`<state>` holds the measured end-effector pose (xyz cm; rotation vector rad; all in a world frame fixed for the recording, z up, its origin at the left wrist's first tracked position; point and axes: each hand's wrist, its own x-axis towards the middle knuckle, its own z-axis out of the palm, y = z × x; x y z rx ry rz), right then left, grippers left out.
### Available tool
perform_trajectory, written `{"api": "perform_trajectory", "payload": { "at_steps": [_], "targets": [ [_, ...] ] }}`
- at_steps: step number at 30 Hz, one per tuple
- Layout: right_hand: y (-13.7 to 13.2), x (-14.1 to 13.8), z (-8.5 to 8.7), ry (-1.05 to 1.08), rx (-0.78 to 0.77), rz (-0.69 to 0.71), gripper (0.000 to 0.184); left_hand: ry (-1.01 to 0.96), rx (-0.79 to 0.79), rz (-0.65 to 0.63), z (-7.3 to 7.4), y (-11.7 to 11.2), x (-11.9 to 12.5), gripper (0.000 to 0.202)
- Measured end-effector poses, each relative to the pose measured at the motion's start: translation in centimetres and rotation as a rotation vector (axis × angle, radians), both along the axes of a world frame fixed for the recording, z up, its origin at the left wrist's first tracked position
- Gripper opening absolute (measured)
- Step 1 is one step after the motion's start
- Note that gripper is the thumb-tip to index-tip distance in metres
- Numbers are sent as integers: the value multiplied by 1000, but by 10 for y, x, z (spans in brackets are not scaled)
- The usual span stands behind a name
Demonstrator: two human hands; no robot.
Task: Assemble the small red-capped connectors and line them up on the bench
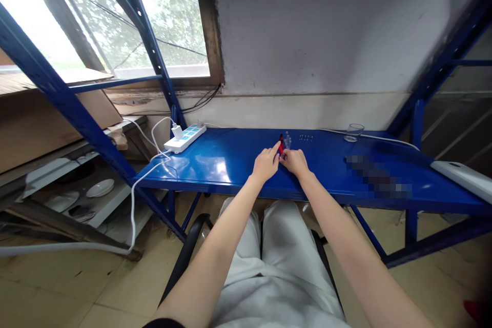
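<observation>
My left hand is over the front half of the blue table, its index finger stretched against a small red and black object. The thumb and other fingers are curled close to it. Right beside it, my right hand has its fingertips pinched together near the lower end of that object; whatever lies between them is too small to make out. Just behind the hands stands a cluster of small clear pieces. To their right lies a row of several tiny metallic parts.
A white power strip with a plug and cable is on the table's left end. A clear glass stands at the back right, near a blurred-out dark item. A white object sits at the right edge. Blue uprights frame the table.
</observation>
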<state>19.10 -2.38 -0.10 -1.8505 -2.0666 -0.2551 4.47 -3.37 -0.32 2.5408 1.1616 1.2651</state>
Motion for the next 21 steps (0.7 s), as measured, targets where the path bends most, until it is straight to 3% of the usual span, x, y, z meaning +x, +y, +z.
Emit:
{"api": "perform_trajectory", "payload": {
  "at_steps": [10, 21],
  "targets": [
    [-3, -1, 3, 59, 4, -42, 12, 269, 105, 58, 2, -4, 4, 53],
    [1, 1, -1, 107, 28, -84, 11, 353, 110, 131, 1, -5, 6, 59]
  ]
}}
